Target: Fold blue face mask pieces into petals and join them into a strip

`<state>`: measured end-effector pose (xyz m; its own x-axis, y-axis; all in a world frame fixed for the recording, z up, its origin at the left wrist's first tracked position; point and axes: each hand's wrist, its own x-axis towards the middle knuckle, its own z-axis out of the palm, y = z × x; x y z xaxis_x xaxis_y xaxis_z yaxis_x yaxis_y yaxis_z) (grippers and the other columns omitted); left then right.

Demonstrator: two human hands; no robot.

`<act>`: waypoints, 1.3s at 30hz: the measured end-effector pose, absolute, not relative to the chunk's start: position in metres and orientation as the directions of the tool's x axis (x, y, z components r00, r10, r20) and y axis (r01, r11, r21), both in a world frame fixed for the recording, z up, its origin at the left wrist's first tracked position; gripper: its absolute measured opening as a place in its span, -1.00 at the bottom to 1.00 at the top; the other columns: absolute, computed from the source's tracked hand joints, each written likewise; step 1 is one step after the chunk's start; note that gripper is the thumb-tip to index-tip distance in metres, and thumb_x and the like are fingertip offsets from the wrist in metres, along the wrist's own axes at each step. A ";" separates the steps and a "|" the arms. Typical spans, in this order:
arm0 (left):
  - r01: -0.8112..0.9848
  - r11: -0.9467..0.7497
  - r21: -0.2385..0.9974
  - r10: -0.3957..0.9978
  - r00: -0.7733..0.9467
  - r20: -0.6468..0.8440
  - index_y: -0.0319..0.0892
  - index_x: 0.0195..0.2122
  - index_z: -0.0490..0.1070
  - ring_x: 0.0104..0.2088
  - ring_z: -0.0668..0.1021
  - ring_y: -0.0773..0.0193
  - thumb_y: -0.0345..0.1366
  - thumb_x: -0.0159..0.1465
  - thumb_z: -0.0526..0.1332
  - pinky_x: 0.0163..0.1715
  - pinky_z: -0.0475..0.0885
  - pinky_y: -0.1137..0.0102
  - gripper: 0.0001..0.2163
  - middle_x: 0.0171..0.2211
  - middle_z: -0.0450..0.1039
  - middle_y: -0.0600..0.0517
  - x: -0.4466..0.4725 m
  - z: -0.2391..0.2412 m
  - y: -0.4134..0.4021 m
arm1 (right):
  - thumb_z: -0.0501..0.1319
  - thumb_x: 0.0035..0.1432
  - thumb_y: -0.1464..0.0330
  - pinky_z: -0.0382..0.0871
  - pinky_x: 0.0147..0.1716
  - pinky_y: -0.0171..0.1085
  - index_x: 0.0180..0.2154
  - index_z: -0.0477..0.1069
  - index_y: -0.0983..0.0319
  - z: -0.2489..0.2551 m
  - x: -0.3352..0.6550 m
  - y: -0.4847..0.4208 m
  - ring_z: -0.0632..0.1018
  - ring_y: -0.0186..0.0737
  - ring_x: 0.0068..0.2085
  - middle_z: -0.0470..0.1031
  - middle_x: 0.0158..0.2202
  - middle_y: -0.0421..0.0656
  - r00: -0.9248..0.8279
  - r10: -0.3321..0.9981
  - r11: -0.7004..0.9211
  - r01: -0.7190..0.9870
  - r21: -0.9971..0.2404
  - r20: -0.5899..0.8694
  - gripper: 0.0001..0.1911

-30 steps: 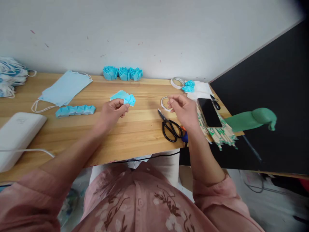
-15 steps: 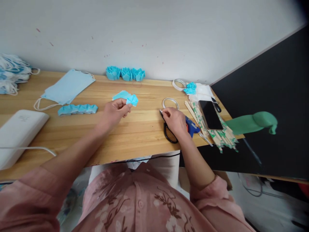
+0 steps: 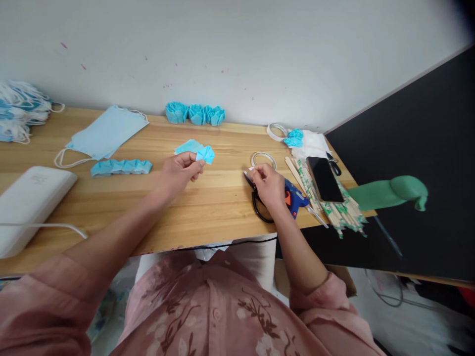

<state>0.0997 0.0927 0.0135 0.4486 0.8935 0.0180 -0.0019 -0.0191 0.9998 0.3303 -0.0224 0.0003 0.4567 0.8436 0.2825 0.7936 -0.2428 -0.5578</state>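
Note:
Pinched between the thumb and fingers of my left hand [image 3: 184, 169] is a small folded piece of light-blue mask fabric [image 3: 205, 154]. Behind it, a flat blue piece [image 3: 188, 146] lies on the table. My right hand [image 3: 269, 185] is closed on a tiny white scrap [image 3: 252, 169], whose kind I cannot make out. Black-handled scissors [image 3: 256, 202] lie just under and left of that hand. Beside its wrist rests a blue glue gun [image 3: 297, 198], partly covered. A roll of tape [image 3: 263, 157] lies flat just beyond the fingers.
Three blue fabric flowers [image 3: 196, 114] stand by the wall. On the left are face masks [image 3: 107, 132], a pleated blue strip [image 3: 121, 167] and a white power bank [image 3: 35, 207]. A phone [image 3: 325, 179] lies on wrapped chopsticks [image 3: 343, 217] at right, near a green object [image 3: 389, 193].
The white scrap in my right hand has come up slightly, away from the scissors' tip. My left hand keeps its hold on the folded fabric. The view has shifted slightly.

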 end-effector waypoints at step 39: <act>-0.161 0.056 0.985 0.819 0.572 0.047 -0.19 -0.48 0.32 -0.53 0.31 0.45 -0.20 0.17 0.30 -0.47 0.24 0.48 -0.78 -0.57 0.25 0.16 0.105 0.017 0.084 | 0.13 0.26 0.50 0.42 -0.22 -0.23 -0.13 0.49 0.20 0.019 0.245 -0.001 0.54 -0.19 -0.25 0.61 -0.28 -0.10 -0.289 0.710 0.447 0.890 -0.094 0.642 -0.78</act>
<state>0.1047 0.0839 0.0166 0.5722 0.8187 0.0473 -0.1610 0.0556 0.9854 0.2453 -0.0007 0.0191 -0.2891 0.7103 0.6418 0.8897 0.4469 -0.0938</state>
